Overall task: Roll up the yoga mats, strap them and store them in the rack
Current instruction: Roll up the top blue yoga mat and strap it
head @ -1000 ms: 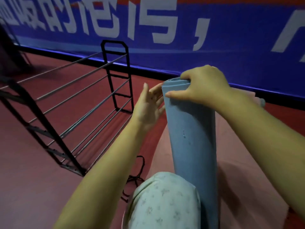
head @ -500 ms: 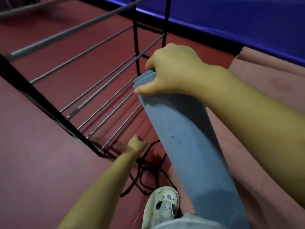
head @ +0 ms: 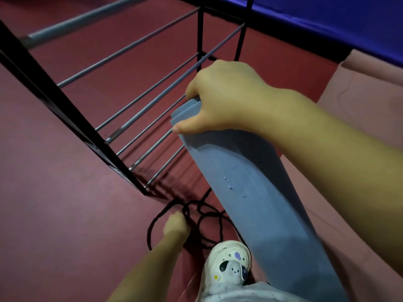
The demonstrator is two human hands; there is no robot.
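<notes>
We have the blue yoga mat point(head: 257, 192) rolled, standing at 3 o'clock, our right hand point(head: 226, 99) clenching its top. Our left hand point(head: 175, 224) seems to pinch the black strap cord point(head: 202, 216) at 6. Strapping and the rack point(head: 109, 118) remain.

A dark red floor point(head: 54, 203) fills most of the view, smooth and matte, with a paler sheen toward its lower left. Along the top right runs a blue wall banner point(head: 327, 20), its lower edge glowing a brighter blue above a black strip where it meets the floor. Near the bottom edge, just right of centre, a white clog shoe point(head: 229, 264) stands on the floor, toe pointing up the frame; it bears small charms, one purple, one yellow, and a cartoon face in black and white. Below the shoe, at the bottom edge, lies pale patterned trouser fabric point(head: 235, 295).
</notes>
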